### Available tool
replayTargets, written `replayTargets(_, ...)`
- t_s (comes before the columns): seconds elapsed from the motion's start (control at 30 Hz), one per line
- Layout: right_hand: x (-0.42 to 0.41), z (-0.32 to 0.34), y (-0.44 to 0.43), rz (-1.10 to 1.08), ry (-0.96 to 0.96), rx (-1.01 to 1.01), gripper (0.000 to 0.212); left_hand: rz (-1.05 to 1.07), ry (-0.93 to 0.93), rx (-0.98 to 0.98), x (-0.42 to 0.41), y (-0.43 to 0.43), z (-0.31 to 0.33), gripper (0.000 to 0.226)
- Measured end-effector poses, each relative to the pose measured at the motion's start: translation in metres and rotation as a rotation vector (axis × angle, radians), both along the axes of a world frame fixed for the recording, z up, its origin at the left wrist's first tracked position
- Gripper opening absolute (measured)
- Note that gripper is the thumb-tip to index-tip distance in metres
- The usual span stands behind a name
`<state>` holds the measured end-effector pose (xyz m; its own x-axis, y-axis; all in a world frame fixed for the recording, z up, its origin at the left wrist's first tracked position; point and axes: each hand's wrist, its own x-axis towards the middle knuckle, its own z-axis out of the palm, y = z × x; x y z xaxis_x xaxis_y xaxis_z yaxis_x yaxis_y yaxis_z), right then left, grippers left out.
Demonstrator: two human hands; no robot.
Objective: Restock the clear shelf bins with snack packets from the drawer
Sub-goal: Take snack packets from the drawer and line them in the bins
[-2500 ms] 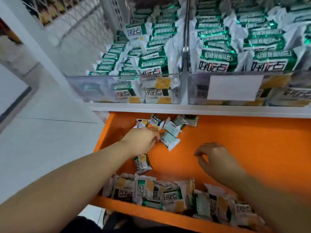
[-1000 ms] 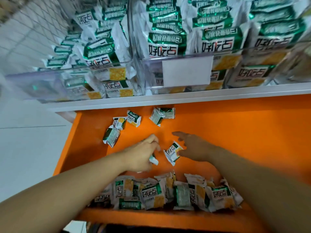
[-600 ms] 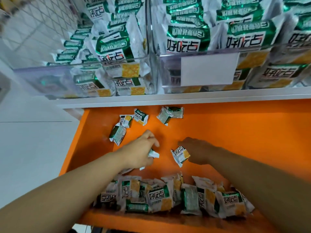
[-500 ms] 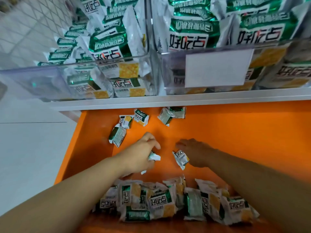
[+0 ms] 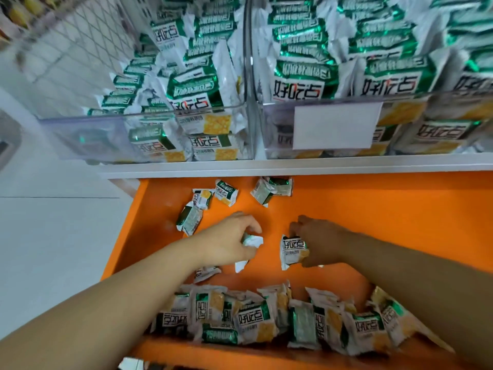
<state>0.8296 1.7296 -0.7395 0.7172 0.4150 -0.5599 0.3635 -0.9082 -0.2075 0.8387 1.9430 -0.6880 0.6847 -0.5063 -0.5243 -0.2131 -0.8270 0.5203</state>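
An orange drawer [image 5: 373,214] is pulled out below a white shelf. My left hand [image 5: 229,241] grips a bunch of green-and-white snack packets [image 5: 252,240] over the drawer's middle. My right hand [image 5: 317,240] pinches one packet [image 5: 292,252] upright just to the right of it. Several loose packets [image 5: 226,192] lie at the drawer's back, and a row of packets [image 5: 256,319] lines its front edge. Two clear bins stand on the shelf: the left bin [image 5: 80,137] holds packets mainly on its right side, the right bin [image 5: 400,110] is packed full.
A blank white label [image 5: 334,125] is fixed to the right bin's front. A white wire grid [image 5: 69,46] stands behind the left bin. Pale floor [image 5: 53,249] lies left of the drawer. The drawer's right half is bare orange.
My right hand has taken hold of a packet from the drawer floor and turned it upright. My left hand keeps its bunch of packets and has barely moved.
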Motion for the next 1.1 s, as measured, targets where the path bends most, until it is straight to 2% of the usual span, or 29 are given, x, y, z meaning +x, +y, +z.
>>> replayTargets(0.17, -0.022, 0.079, -0.005, 0.047, 0.025, -0.065, 0.061, 0.138, 0.141, -0.100, -0.023, -0.010, 0.056, 0.027)
replayTargets(0.3, -0.042, 0.145, -0.005, 0.113, -0.109, -0.071, 0.060, 0.294, 0.216, -0.255, -0.041, -0.007, 0.101, 0.031)
replayTargets(0.4, -0.055, 0.194, -0.010, 0.053, -0.192, 0.014, 0.064, 0.444, 0.317, -0.476, -0.052, -0.004, 0.124, 0.034)
replayTargets(0.5, -0.067, 0.238, -0.021, -0.012, -0.238, 0.155, 0.051, 0.539, 0.389, -0.704, -0.067, -0.004, 0.144, 0.018)
replayTargets(0.7, -0.095, 0.280, -0.030, -0.069, -0.358, 0.382, 0.047, 0.757, 0.507, -0.977, -0.085, -0.015, 0.165, 0.029)
replayTargets(0.8, -0.104, 0.278, -0.024, -0.063, -0.371, 0.447, 0.046, 0.824, 0.532, -0.998, -0.086, -0.021, 0.167, 0.038)
replayTargets(0.87, -0.107, 0.277, -0.021, -0.054, -0.349, 0.466, 0.046, 0.817, 0.549, -0.940, -0.084, -0.025, 0.166, 0.045)
replayTargets(1.0, -0.111, 0.274, -0.018, 0.020, -0.328, 0.437, 0.052, 0.678, 0.571, -0.776, -0.084, -0.031, 0.165, 0.066)
replayTargets(1.1, -0.110, 0.262, -0.015, 0.002, -0.390, 0.483, 0.067, 0.611, 0.524, -0.696, -0.083, -0.036, 0.166, 0.079)
